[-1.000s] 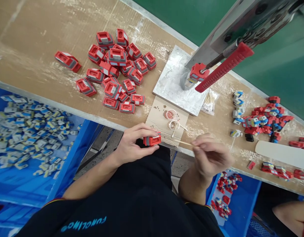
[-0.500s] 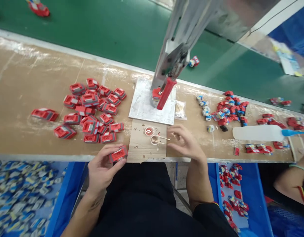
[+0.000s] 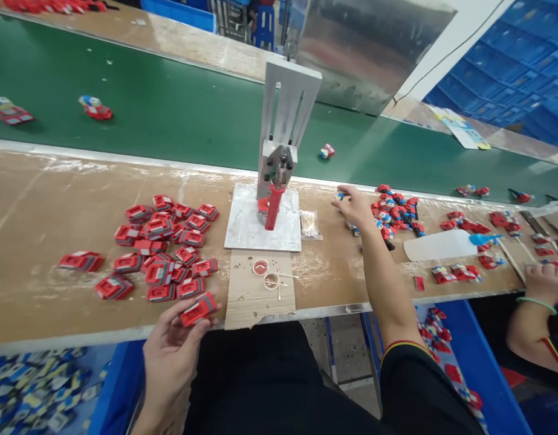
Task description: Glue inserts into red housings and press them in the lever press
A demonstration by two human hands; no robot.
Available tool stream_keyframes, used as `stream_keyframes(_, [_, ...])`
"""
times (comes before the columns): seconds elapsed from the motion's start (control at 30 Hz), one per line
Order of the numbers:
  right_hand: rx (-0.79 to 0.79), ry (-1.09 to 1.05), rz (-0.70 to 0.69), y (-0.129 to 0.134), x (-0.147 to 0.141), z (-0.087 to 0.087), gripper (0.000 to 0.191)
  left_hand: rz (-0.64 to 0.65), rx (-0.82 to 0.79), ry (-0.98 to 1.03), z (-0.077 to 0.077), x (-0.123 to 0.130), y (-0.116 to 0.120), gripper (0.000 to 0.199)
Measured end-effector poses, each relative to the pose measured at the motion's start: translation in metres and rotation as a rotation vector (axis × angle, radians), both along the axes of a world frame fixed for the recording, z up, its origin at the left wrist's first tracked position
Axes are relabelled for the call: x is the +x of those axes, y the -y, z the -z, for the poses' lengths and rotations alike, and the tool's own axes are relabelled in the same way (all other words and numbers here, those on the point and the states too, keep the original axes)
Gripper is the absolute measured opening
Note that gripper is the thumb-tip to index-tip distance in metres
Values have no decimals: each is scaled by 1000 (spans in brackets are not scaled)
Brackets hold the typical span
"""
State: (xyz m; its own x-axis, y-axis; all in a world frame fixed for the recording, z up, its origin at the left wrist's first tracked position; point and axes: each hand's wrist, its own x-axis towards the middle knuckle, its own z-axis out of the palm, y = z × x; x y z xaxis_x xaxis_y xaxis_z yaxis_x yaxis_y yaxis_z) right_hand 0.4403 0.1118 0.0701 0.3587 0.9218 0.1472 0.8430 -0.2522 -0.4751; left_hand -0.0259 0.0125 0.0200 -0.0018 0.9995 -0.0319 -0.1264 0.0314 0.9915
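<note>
Red-and-grey part (image 3: 198, 310) in the left hand (image 3: 174, 345), at the near bench edge; thumb and fingers pinch it, narrow grip, part slightly tilted. Clock directions run from this part.

11 o'clock, near: pile of red parts (image 3: 158, 228) on the bench (image 3: 29, 232), two of them lying apart at the pile's left.

3 o'clock, just beside: cardboard sheet (image 3: 242, 308). On it, at 2 o'clock, two small cups (image 3: 254, 266), the farther one with reddish contents; cotton swabs (image 3: 288, 276) lie at the nearer cup.

1 o'clock: metal plate (image 3: 236, 235) bearing an upright clamp with a red handle (image 3: 274, 208); red piece partly hidden behind the handle. Swab bag (image 3: 310, 225) just right of the plate.

2 o'clock, well apart: right hand (image 3: 355, 207), arm stretched out, fingertips at a small blue-and-white part (image 3: 339, 196); cannot tell if they have closed on it. Beyond it, red-and-blue pile (image 3: 394, 211).

Toward 3 o'clock: white bottle (image 3: 442, 244) on its side, blue nozzle; farther out, co-worker's hand (image 3: 544, 283), wristband on.

12 o'clock: green belt (image 3: 192, 115) carrying scattered toys. 8 o'clock: blue bin (image 3: 118, 377) of blue-and-white pieces.
</note>
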Motion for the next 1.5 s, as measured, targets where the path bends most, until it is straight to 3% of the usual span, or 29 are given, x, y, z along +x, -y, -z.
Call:
stream_keyframes(0.07, [211, -219, -118, 36, -29, 1, 53, 88, -17, -12, -3, 11, 1, 33])
stream_keyframes(0.13, [484, -512, -309, 75, -68, 3, 51, 211, -5, 25, -9, 27, 0, 34])
stream_keyframes(0.2, [625, -662, -402, 108, -111, 8, 47, 314, 44, 105, -15, 44, -2, 36])
stream_keyframes(0.33, [649, -920, -369, 140, -185, 22, 55, 503, 117, 248, -28, 66, -5, 41])
stream_keyframes(0.43, [587, -1047, -296, 144, -212, 34, 64, 557, 109, 271, -33, 66, -3, 42])
stream_keyframes(0.57, [580, -1105, -282, 143, -218, 37, 59, 547, 97, 297, -34, 60, 2, 42])
stream_keyframes(0.7, [587, -849, -335, 146, -211, 26, 54, 528, 86, 301, -35, 55, 3, 42])
stream_keyframes(0.87, [507, -418, -728, 142, -196, -4, 59, 655, 19, 240, -40, 46, -5, 40])
stream_keyframes(1.03, [279, -328, -1035, 125, -186, -34, 48, 861, 10, 120, -49, 43, -19, 29])
stream_keyframes(1.17, [117, -267, -1167, 118, -186, -50, 31, 875, 70, 5, -51, 46, -23, 26])
stream_keyframes(1.33, [97, -156, -1178, 117, -189, -52, 32, 858, 34, -21, -40, 50, -20, 25])
stream_keyframes(1.43, [185, -233, -1081, 122, -191, -35, 53, 772, 11, 53, -37, 46, -16, 27])
stream_keyframes(1.5, [251, -449, -932, 129, -196, -18, 77, 656, 65, 123, -37, 42, -12, 43])
